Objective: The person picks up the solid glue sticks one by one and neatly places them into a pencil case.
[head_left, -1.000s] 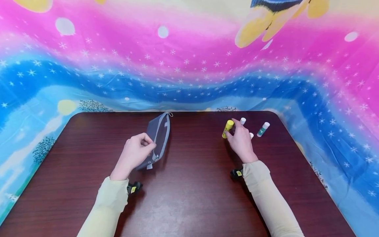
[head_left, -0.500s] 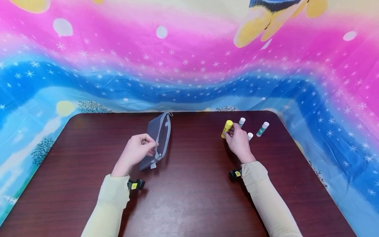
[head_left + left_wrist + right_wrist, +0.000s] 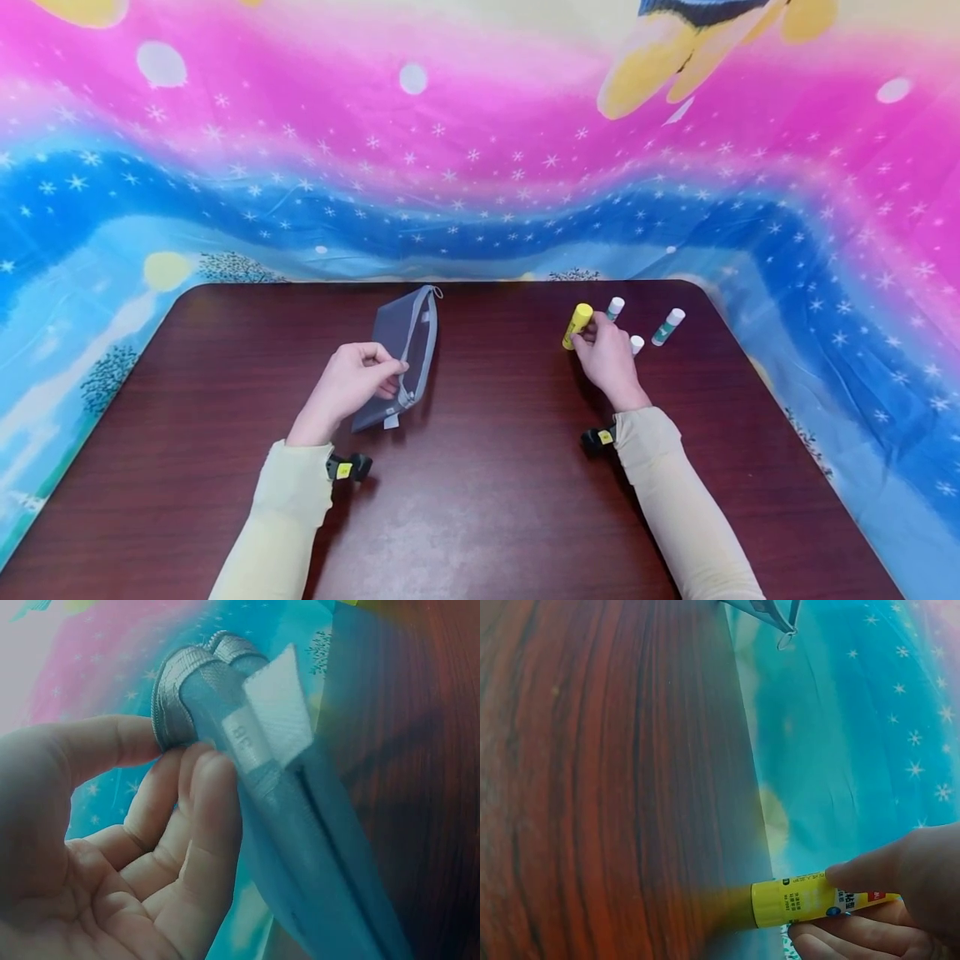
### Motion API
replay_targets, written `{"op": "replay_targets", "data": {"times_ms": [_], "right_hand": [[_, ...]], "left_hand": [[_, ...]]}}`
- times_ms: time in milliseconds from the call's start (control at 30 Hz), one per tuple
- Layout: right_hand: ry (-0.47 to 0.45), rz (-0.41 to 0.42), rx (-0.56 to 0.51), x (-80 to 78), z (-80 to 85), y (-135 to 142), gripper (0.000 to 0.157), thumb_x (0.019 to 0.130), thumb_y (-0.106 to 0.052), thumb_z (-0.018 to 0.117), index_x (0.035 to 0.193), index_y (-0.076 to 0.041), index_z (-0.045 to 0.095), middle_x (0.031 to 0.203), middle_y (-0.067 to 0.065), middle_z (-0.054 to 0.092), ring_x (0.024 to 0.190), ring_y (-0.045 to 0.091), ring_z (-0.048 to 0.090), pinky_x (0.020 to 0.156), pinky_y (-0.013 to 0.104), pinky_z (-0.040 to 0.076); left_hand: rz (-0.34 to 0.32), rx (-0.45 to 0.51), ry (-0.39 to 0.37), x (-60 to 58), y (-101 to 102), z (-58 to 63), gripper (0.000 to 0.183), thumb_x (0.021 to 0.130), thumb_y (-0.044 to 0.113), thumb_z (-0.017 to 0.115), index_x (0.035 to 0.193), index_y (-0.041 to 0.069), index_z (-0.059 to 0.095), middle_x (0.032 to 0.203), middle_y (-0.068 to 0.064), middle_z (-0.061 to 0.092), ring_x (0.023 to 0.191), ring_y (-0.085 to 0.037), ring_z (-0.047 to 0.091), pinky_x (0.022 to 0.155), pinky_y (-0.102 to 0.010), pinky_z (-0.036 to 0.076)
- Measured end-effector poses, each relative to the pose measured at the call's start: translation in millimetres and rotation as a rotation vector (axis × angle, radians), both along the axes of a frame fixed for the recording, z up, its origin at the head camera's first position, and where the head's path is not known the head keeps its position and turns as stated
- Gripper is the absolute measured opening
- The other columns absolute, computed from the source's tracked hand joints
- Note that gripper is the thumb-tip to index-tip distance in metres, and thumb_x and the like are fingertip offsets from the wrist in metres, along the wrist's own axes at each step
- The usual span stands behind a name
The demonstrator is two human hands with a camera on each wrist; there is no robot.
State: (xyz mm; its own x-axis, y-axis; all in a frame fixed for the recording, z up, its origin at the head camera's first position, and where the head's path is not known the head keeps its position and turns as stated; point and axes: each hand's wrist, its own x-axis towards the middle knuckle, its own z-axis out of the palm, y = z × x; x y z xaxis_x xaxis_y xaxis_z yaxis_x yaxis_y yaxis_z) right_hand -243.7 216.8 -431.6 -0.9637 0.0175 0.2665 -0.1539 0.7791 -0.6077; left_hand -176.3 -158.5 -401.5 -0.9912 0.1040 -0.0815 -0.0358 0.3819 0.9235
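In the head view a grey zippered pouch point(image 3: 390, 333) stands at the left of centre, its mouth unzipped and gaping. My left hand point(image 3: 348, 382) pinches the near rim of its opening between thumb and index finger. The left wrist view shows that hand point(image 3: 127, 855) close against the pouch's zipper end point(image 3: 180, 686), beside a white fabric tag point(image 3: 279, 705). Over on the right, my right hand point(image 3: 609, 358) pinches a yellow glue stick point(image 3: 576, 327) that stands upright. Thumb and fingers also lie around the yellow glue stick point(image 3: 791, 904) in the right wrist view.
Around the right hand stand white-capped green glue sticks: one behind it point(image 3: 616, 307), one partly hidden beside it point(image 3: 637, 343), and one farther right point(image 3: 667, 327). The dark wooden table point(image 3: 480, 500) ends at a colourful cloth backdrop point(image 3: 480, 208).
My left hand has shifted slightly right, and the pouch's near end with it. The right hand's fingers have drawn down and closed around the yellow glue stick, which stays in place.
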Motion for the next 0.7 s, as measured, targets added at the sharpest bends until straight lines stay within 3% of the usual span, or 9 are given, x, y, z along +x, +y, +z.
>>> {"op": "replay_targets", "data": {"times_ms": [200,500,700], "right_hand": [[0.005,0.011,-0.005,-1.5,-1.7,0.7,0.026,0.087,-0.014,0.065,0.107,0.001,0.055,0.099,0.018,0.066,0.092,0.03,0.065,0.081,0.044,0.052],[0.018,0.003,0.001,-3.5,-3.5,0.9,0.026,0.087,-0.014,0.065,0.106,0.001,0.056,0.098,0.018,0.066,0.091,0.03,0.065,0.08,0.044,0.052],[0.015,0.004,-0.004,-4.0,-4.6,-0.1,0.027,0.087,-0.014,0.065,0.108,0.0,0.056,0.099,0.017,0.066,0.09,0.029,0.065,0.08,0.043,0.052]], "left_hand": [[-0.005,0.07,-0.014,-1.3,0.4,-2.0,0.02,0.085,0.018,0.068,0.084,-0.001,0.065,0.07,-0.014,0.066,0.061,-0.028,0.065,0.06,-0.035,0.057],[-0.003,0.05,-0.015,-1.8,0.3,-0.7,0.02,0.085,0.021,0.068,0.087,0.002,0.065,0.079,-0.011,0.068,0.066,-0.024,0.067,0.064,-0.033,0.057],[-0.001,0.086,-0.023,-1.2,0.8,0.0,0.019,0.086,0.017,0.066,0.091,0.0,0.06,0.076,-0.013,0.068,0.065,-0.027,0.067,0.062,-0.035,0.057]]}}
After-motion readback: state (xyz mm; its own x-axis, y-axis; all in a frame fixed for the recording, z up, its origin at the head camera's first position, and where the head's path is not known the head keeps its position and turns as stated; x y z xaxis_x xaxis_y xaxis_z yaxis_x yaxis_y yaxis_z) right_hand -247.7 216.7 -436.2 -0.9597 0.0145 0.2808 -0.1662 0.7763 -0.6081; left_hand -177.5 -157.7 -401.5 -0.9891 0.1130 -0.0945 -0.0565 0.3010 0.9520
